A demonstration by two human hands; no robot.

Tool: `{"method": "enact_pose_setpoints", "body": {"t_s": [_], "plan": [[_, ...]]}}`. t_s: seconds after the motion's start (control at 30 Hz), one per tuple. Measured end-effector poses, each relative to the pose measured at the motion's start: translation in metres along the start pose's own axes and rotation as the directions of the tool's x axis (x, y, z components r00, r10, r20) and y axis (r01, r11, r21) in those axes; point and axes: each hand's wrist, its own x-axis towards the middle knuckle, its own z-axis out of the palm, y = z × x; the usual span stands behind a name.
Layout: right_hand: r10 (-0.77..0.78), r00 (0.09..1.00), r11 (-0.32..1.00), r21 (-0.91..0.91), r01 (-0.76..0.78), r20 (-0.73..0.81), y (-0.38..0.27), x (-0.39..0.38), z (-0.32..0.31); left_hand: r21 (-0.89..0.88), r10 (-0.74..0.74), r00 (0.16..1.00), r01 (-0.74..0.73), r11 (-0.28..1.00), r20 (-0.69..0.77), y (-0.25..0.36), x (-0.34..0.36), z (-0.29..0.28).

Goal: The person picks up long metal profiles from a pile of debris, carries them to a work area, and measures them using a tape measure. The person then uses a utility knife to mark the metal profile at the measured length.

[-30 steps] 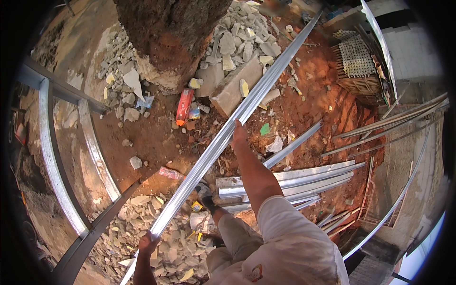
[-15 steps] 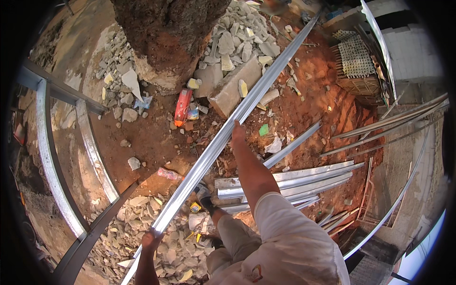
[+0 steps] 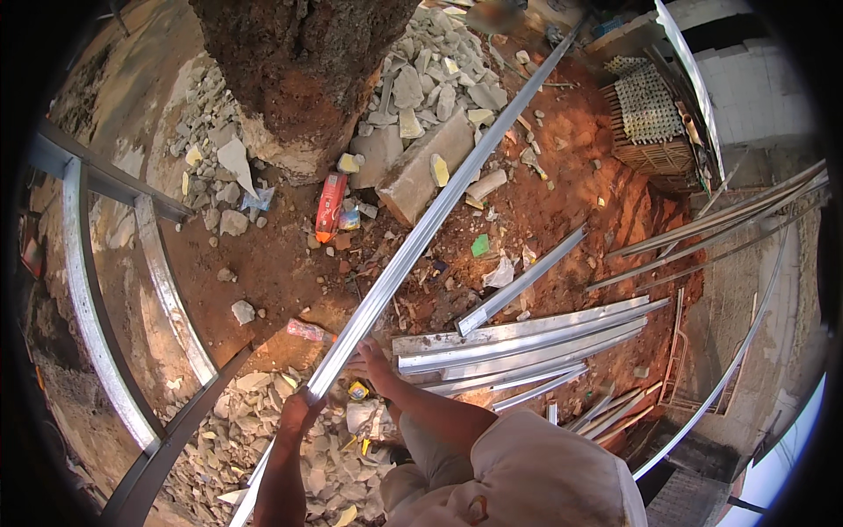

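Note:
A long silvery metal channel (image 3: 436, 220) runs diagonally in front of me, from the lower left to the far upper right. My left hand (image 3: 301, 411) is wrapped round it low on the left. Farther up, my right hand (image 3: 376, 364) is beside the channel's right edge, fingers stretched out and apart; whether the fingertips touch the metal I cannot tell. To the right, several shorter metal profiles (image 3: 527, 338) lie stacked on the ground, and a separate one (image 3: 522, 279) lies at an angle above them.
A thick mass of earth (image 3: 303, 79) rises at the top, with broken rubble (image 3: 430, 83) and a concrete block (image 3: 421, 171) beside it. A red tool (image 3: 330, 206) lies below. Metal frame bars (image 3: 88, 299) stand left. Stone chunks surround my feet; long rods (image 3: 720, 224) stick out at right.
My right hand has let go of the channel and come back down along it toward my left hand. My left hand has shifted slightly up and right, still gripping.

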Motion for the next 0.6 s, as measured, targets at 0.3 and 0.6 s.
{"method": "enact_pose_setpoints", "body": {"t_s": [0.3, 0.6], "plan": [[0.247, 0.945, 0.96, -0.186, -0.209, 0.215, 0.098, -0.102, 0.053, -0.098, 0.072, 0.996, -0.077, 0.992, -0.058, 0.128, 0.074, 0.02], [0.057, 0.998, 0.991, -0.12, -0.054, 0.015, 0.045, -0.072, 0.052, -0.241, 0.21, 0.972, -0.23, 0.943, -0.105, 0.183, 0.1, 0.02]]}}
